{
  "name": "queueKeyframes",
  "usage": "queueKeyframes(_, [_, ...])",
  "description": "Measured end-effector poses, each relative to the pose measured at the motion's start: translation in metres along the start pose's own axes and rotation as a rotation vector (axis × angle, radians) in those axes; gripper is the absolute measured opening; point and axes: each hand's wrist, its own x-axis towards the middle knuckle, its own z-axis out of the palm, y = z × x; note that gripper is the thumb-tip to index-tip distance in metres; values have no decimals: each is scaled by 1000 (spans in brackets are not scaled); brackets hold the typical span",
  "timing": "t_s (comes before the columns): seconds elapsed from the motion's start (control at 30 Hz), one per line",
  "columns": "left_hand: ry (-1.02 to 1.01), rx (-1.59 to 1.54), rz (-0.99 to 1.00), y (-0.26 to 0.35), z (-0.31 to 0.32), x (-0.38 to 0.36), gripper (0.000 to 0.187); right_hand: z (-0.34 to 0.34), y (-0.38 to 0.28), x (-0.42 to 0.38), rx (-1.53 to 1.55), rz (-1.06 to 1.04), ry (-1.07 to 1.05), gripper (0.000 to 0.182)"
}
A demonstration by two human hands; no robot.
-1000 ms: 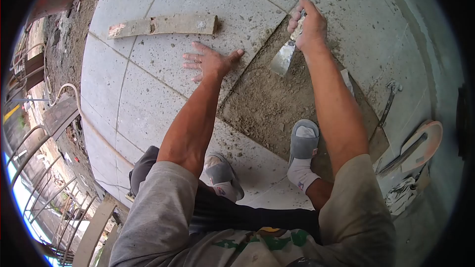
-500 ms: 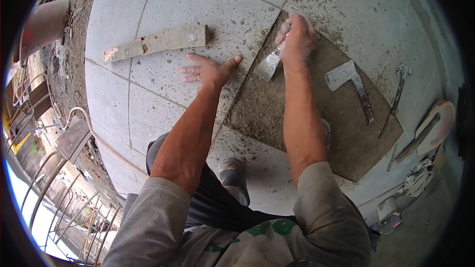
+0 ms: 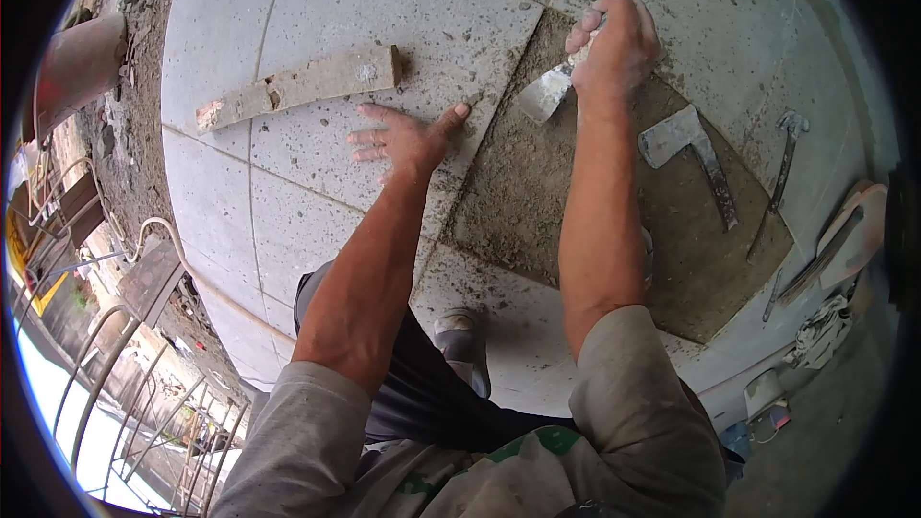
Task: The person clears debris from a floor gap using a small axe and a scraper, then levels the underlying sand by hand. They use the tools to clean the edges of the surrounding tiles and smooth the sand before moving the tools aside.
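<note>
My left hand (image 3: 408,139) lies with spread fingers on a pale floor tile (image 3: 331,144), close to the edge of a square bed of mortar (image 3: 508,177). Above that bed, my right hand (image 3: 619,48) is closed round the handle of a scraper (image 3: 545,94), whose wide metal blade points down and left. The fingers hide most of its handle. A wooden block (image 3: 307,86), worn and dusty, rests on the tiles beyond my left hand. On the mortar to the right lies a hatchet-like tool (image 3: 676,139) with a flat head and dark handle.
A hammer (image 3: 782,168) lies at the right edge of the mortar bed. Farther right are a float-like tool (image 3: 844,240) and a crumpled cloth (image 3: 820,336). A hose (image 3: 206,278) crosses the left tiles, near metal bars (image 3: 106,364). Crumbs of mortar litter the tiles.
My right hand has moved up and to the right with the scraper, its blade shifting the same way over the mortar. My left hand stays on the tile.
</note>
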Motion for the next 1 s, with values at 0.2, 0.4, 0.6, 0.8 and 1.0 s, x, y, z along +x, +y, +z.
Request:
queueKeyframes(0.2, [12, -3, 5, -7, 1, 2, 156, -10, 26, -22, 2, 186, 14, 18])
queueKeyframes(0.4, [-8, -8, 17, -5, -1, 0, 157, -5, 42, -25, -122, 171, -54, 22])
queueKeyframes(0.6, [12, 5, 13, -3, 2, 5, 156, -3, -3, -2, -27, 63, -43, 25])
queueKeyframes(0.8, [16, 5, 34, 3, -2, 2, 156, 0, 29, -36, -119, 169, -107, 18])
queueKeyframes(1.0, [17, 16, 12, -9, 2, 0, 155, -6, 25, -15, -154, 115, 13, 22])
